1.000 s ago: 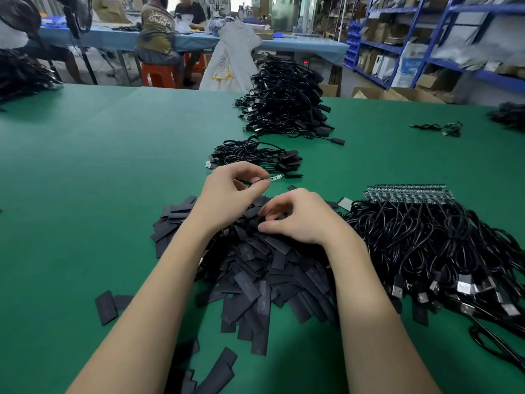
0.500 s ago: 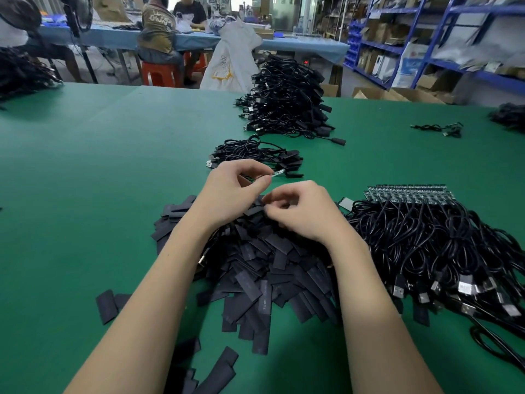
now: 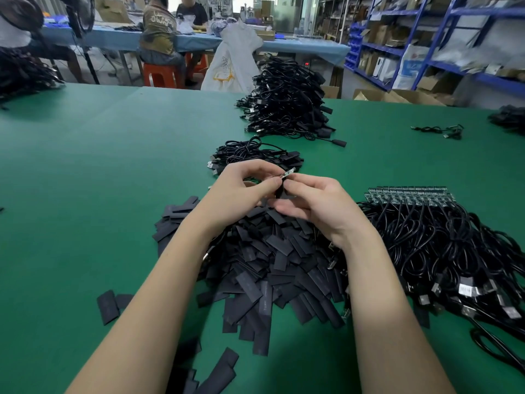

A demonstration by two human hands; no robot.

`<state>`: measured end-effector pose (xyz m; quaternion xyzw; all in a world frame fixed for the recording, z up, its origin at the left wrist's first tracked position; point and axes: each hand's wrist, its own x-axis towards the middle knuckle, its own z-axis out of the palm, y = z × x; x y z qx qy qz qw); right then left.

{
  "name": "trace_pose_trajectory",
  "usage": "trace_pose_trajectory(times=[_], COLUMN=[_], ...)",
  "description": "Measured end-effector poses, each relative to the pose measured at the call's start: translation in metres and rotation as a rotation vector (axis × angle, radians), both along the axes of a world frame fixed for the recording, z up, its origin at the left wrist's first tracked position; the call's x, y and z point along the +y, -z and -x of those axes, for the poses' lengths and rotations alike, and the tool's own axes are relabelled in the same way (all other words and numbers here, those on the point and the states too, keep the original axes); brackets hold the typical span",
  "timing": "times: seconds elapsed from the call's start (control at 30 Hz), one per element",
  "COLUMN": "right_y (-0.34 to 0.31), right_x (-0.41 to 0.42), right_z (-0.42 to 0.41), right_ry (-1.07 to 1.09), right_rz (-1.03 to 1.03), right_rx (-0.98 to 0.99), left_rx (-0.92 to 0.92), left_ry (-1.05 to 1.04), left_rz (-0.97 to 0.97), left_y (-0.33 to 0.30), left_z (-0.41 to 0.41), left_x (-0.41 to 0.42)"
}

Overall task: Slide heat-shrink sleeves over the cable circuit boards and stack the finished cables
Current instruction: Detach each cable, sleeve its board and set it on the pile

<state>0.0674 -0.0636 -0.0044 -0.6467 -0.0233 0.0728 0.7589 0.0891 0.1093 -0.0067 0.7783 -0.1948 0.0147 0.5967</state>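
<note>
My left hand (image 3: 241, 189) pinches a small circuit board (image 3: 287, 174) on a cable, its tip poking out to the right. My right hand (image 3: 315, 203) meets it from the right and pinches a black heat-shrink sleeve (image 3: 281, 191) just below the board. Both hands hover over a heap of flat black sleeves (image 3: 270, 260). A small pile of finished cables (image 3: 255, 156) lies just beyond the hands. To the right lies a bundle of unsleeved cables (image 3: 443, 251) with their boards lined up in a row (image 3: 409, 194).
A tall stack of black cables (image 3: 287, 100) stands farther back on the green table (image 3: 113, 166). Loose sleeves (image 3: 109, 305) lie near the front left. One stray cable (image 3: 440, 130) lies at the far right. People sit at a blue table behind.
My right hand rose from the sleeve heap with a sleeve and came up against the left hand. The left hand lifted the board slightly.
</note>
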Motion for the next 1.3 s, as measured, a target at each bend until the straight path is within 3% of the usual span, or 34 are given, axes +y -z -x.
trace_pose_trajectory(times=[0.37,0.7,0.9,1.13,1.3], right_y=[0.002,0.003,0.004,-0.005,-0.005], right_x=[-0.012,-0.011,-0.012,-0.014,-0.01], right_z=[0.001,0.001,0.001,0.002,0.002], right_ry=[0.024,0.05,0.196,0.309,0.334], right_rz=[-0.15,-0.216,-0.189,-0.415,-0.446], right_rx=[0.016,-0.03,-0.056,-0.108,-0.115], left_rx=[0.096,0.071,0.06,0.025,0.029], left_ry=[0.049,0.05,0.066,0.057,0.06], left_rz=[0.127,0.099,0.08,0.042,0.046], left_y=[-0.005,-0.003,-0.001,0.003,0.004], left_z=[0.004,0.003,0.002,-0.002,-0.002], left_x=[0.0,-0.001,-0.002,-0.004,-0.005])
